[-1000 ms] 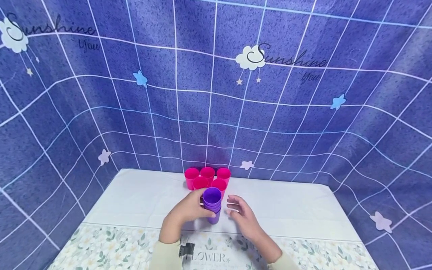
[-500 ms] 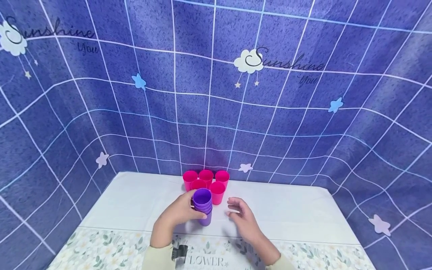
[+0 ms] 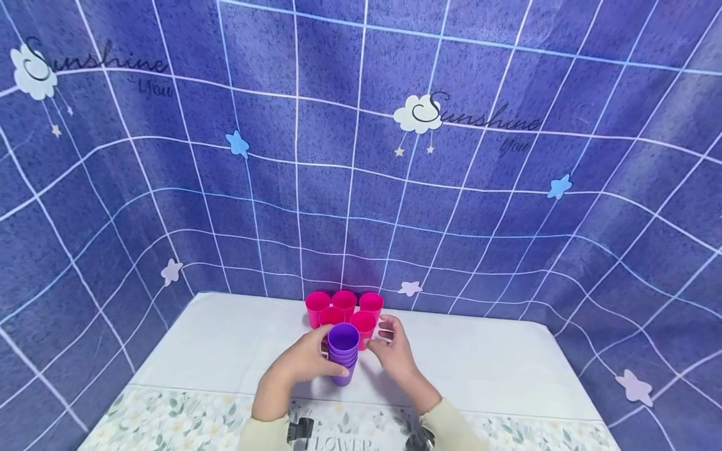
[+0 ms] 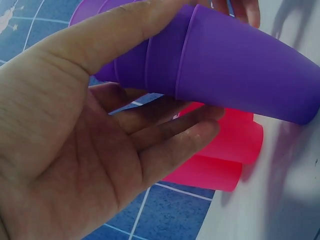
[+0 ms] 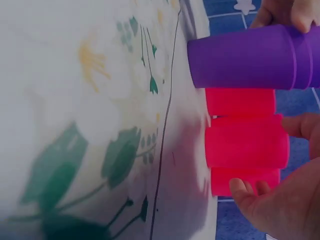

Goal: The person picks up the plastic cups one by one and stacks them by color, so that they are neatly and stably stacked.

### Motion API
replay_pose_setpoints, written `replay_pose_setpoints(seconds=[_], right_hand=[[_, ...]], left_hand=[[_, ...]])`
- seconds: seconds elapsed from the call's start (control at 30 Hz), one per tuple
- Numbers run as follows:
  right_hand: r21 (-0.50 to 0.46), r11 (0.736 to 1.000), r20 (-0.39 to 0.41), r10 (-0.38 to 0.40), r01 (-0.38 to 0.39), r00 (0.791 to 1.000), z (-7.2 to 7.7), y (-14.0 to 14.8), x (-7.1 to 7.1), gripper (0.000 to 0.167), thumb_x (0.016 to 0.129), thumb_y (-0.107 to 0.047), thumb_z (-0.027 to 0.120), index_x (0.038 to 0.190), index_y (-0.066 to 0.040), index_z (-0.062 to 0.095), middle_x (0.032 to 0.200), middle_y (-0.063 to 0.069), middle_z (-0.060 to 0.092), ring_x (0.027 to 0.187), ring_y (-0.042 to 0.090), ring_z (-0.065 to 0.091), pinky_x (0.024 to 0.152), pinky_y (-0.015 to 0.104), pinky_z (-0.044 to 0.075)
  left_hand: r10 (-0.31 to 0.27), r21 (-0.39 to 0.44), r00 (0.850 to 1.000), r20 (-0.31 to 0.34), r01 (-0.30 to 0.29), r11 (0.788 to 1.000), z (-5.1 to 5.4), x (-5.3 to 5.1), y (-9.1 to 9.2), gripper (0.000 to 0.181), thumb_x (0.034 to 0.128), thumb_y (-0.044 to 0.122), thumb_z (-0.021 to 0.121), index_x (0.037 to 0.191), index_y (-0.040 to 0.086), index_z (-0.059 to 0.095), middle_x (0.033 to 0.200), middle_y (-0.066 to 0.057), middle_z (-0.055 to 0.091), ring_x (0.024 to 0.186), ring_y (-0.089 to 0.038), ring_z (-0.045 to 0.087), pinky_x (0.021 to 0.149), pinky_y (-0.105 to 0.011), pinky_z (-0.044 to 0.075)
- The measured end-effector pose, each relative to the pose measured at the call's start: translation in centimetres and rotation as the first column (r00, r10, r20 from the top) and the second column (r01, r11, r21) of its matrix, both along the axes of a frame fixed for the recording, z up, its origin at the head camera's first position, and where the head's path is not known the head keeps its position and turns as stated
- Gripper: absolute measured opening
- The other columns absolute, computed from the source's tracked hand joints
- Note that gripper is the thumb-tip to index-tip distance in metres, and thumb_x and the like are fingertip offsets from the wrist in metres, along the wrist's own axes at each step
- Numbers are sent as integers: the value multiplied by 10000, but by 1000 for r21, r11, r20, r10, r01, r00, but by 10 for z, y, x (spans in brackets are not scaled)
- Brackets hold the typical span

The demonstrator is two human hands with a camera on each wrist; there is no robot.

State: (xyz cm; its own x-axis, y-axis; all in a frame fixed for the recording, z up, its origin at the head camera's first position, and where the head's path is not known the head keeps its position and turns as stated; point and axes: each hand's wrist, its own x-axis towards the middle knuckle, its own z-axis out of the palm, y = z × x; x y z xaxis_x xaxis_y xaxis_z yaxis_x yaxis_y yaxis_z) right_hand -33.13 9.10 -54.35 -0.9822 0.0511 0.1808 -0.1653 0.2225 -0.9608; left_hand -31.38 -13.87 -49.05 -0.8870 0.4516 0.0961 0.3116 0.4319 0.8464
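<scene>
My left hand [image 3: 301,358] grips a stack of nested purple cups [image 3: 343,351], mouths up, with the thumb on the near side. In the left wrist view, the thumb lies across the purple stack [image 4: 230,60] while some fingers extend under it, near the pink cups. Behind the stack, several pink cups [image 3: 344,302] stand upright in two rows. Around the right side of the front-right pink cup [image 3: 363,326] is my right hand [image 3: 395,351], thumb and fingers spread and loosely bent. From the right wrist view, the thumb is close to that cup's rim; contact is unclear.
A white table surface [image 3: 474,357] carries the cups, with a floral cloth strip [image 3: 186,413] along its near edge. A blue-purple gridded curtain [image 3: 361,188] hangs right behind the back row of pink cups and along both sides.
The right hand has moved forward and left, up to the front-right pink cup. The purple stack in the left hand shifted left at first, then stayed nearly in place.
</scene>
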Motion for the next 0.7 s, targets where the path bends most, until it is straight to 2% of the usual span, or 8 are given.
replay_pose_setpoints(seconds=[0.1,0.23,0.33,0.43,0.57,0.7], right_hand=[[5,1000,12,1,-1,1000,-8,-6,-7,706,820,-57,836,1427,14,482,1275,260,588,1141,369,609,998,442,569],[22,1000,9,10,-10,1000,-14,-11,-14,700,797,-59,851,1395,9,494,1194,229,614,1069,332,636,902,345,590],[28,1000,13,11,-12,1000,-14,-12,-18,662,803,-52,840,1373,5,509,1190,238,636,1046,307,655,836,254,566],[34,999,13,8,-8,1000,-12,-12,-20,618,820,-49,826,1355,20,523,1202,274,645,1035,298,662,813,217,549],[46,999,17,1,-2,1000,-11,-11,-19,579,835,-39,810,1340,39,537,1195,290,659,1028,294,672,826,235,573],[32,999,12,16,-16,1000,-9,-10,-12,584,850,-25,806,1360,46,530,1222,284,663,1088,357,689,919,359,619]], left_hand=[[0,26,1000,11,0,1000,1,3,-3,815,712,191,975,1404,43,570,1272,-116,732,1202,-339,703,1039,-579,560],[-9,56,1000,14,8,998,4,4,-5,831,721,204,975,1422,61,554,1283,-111,725,1203,-322,705,1039,-543,568],[-17,67,1000,0,17,998,7,3,-4,849,730,222,975,1440,65,537,1278,-105,720,1179,-283,707,1021,-487,575],[-14,91,1000,-6,15,996,10,3,-3,879,735,226,975,1467,64,517,1286,-113,716,1166,-252,701,993,-421,581],[-3,123,1000,9,1,992,12,5,-1,893,737,212,975,1485,81,505,1301,-132,709,1172,-249,700,961,-338,590],[18,141,1000,9,-19,990,12,7,-2,911,742,224,977,1506,107,493,1339,-136,692,1188,-272,706,953,-309,601]])
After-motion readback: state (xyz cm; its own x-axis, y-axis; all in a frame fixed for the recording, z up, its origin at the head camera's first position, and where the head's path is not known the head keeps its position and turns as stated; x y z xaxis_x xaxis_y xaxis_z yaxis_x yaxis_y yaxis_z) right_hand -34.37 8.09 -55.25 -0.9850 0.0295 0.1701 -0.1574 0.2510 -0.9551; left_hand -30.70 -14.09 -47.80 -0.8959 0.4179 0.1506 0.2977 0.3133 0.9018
